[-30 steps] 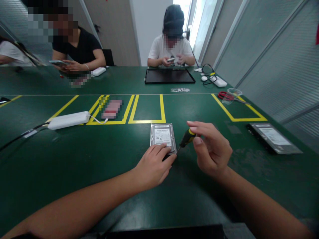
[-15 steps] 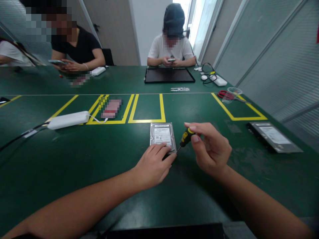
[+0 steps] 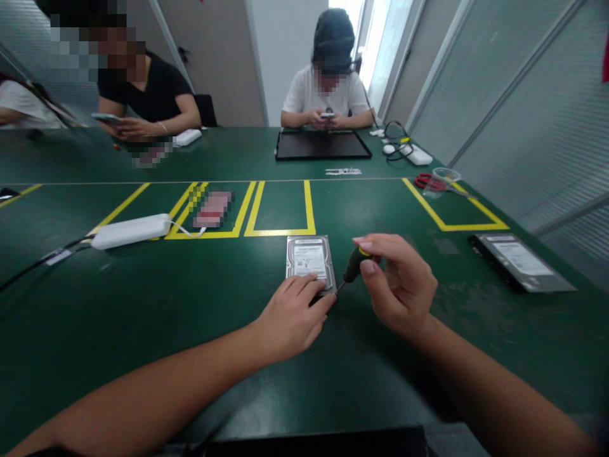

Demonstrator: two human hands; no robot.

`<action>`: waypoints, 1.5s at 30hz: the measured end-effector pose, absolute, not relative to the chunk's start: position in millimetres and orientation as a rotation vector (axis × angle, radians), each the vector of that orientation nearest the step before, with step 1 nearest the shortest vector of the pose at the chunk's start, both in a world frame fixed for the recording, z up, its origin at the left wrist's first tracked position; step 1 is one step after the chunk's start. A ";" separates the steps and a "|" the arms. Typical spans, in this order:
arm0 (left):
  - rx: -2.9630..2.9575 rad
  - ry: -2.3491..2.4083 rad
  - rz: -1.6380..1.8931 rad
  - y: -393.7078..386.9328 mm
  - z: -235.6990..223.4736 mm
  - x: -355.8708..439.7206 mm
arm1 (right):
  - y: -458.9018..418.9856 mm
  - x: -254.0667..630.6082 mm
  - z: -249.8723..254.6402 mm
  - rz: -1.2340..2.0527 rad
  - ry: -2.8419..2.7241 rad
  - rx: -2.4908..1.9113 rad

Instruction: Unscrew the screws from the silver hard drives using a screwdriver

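Silver hard drive (image 3: pixel 308 256), label-up on the green worktop (image 3: pixel 214 374), near the centre of the frame. Lies partly under the left hand (image 3: pixel 285 324), with fingers (image 3: pixel 309 285) extended and slightly parted across its lower part, laid on from above rather than closed around it. In the right hand (image 3: pixel 404 285), right of centre, a dark screwdriver (image 3: pixel 353 266) with yellow on its handle, pinched between thumb and bent fingers. Slants down-left to the drive's lower right corner, just beside the left index fingertip (too small to tell whether seated in a screw). At far right of the frame, another drive (image 3: pixel 523 263); above it, red-handled scissors (image 3: pixel 422 182). At middle left, a white elongated block (image 3: pixel 130 230) with cables.
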State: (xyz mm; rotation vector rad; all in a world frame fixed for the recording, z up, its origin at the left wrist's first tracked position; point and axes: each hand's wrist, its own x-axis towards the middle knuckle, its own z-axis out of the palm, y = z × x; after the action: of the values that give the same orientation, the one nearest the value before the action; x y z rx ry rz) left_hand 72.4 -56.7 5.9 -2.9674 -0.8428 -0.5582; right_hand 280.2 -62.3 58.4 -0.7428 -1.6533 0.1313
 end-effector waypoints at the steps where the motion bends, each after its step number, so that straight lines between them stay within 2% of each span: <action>1: -2.972 -0.846 -0.560 -56.7 5.8 72.4 | -62.0 280.3 57.8 0.133 -1.653 -0.741; 15: -3.009 -0.942 -0.652 -54.8 10.4 75.9 | -61.4 281.0 57.0 0.139 -1.649 -0.780; 22: -3.050 -1.137 -0.546 -47.2 28.4 85.5 | -63.9 280.2 57.6 0.146 -1.661 -0.773; 45: -3.332 -1.036 -0.365 1.1 38.5 108.0 | -62.5 278.4 62.7 0.035 -1.705 -0.739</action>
State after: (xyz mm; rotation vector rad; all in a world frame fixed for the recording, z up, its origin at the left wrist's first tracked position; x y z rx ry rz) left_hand 108.0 1.1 38.5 -3.3325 -1.0363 -0.3651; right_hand 278.4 -62.5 62.7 -0.7386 -1.7053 0.0352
